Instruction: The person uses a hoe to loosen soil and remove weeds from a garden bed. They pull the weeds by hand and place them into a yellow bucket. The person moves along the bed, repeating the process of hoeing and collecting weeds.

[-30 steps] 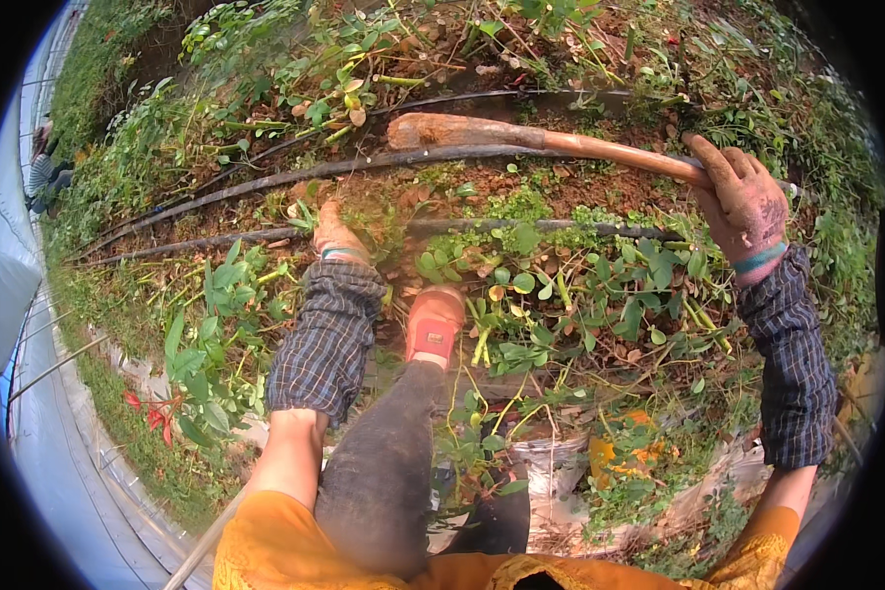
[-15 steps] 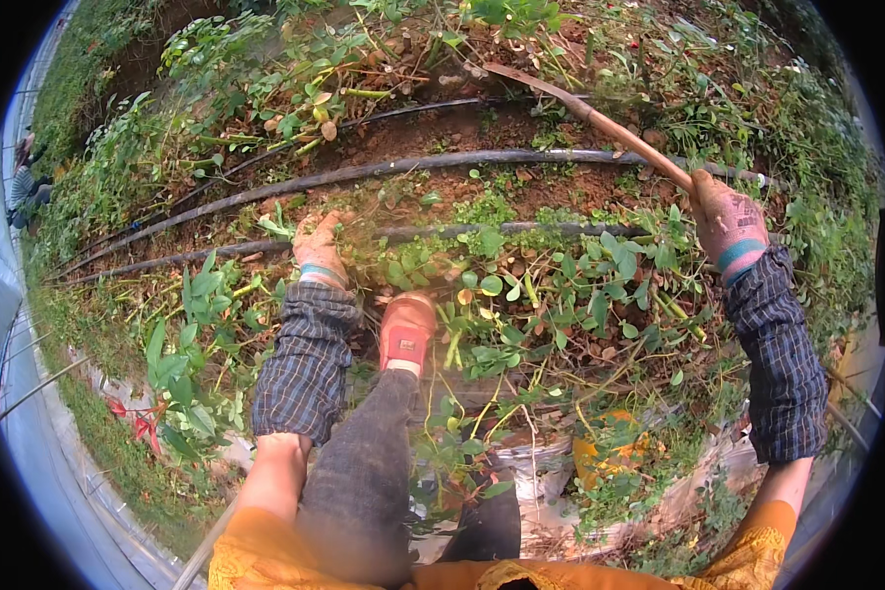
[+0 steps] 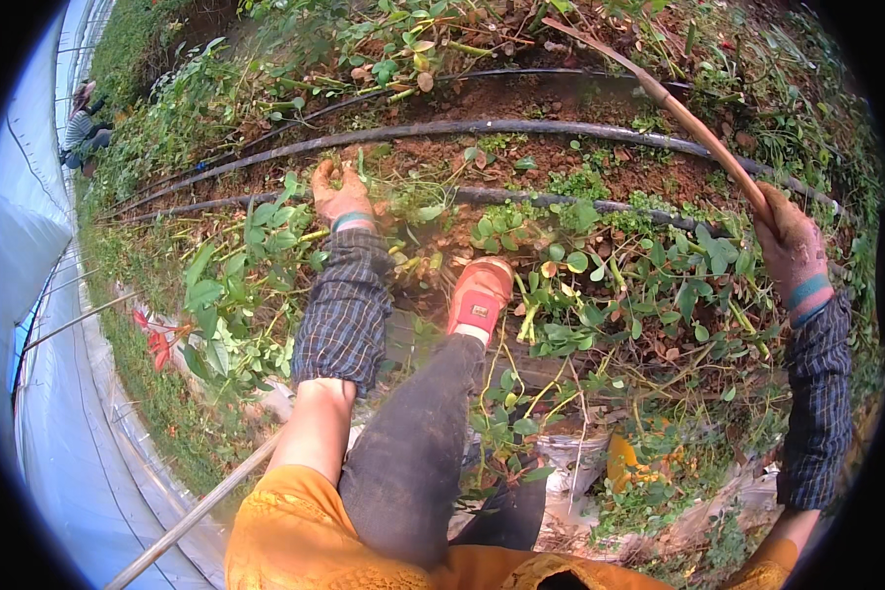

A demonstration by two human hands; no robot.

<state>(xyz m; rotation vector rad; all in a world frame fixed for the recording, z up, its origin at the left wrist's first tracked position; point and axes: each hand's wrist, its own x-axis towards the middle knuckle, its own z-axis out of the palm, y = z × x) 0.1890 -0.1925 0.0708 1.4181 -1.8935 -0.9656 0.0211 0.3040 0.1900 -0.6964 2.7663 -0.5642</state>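
My left hand [image 3: 344,197], in a soil-stained pink glove with a teal cuff, is over the bed beside the low leafy plants. Its fingers curl around a small tuft of weeds [image 3: 337,179], partly hidden by the glove. On the right, my right hand [image 3: 793,241], gloved alike, grips the wooden handle of a sickle [image 3: 710,147]. The sickle's narrow, rusty blade reaches up and left over the far plants, above the soil. Cut green stems and leafy shoots [image 3: 683,285] stand between and below my hands.
Black irrigation pipes [image 3: 501,127] run across the reddish soil. My foot in a red shoe [image 3: 481,295] stands among the plants. Plastic sheeting [image 3: 44,265] and a pole [image 3: 192,516] lie to the left. Another person [image 3: 84,133] crouches at the far left.
The view has shifted left, so things appear further right. My left hand has moved slightly farther out, its fingers now curled around weeds. My right hand still holds the sickle.
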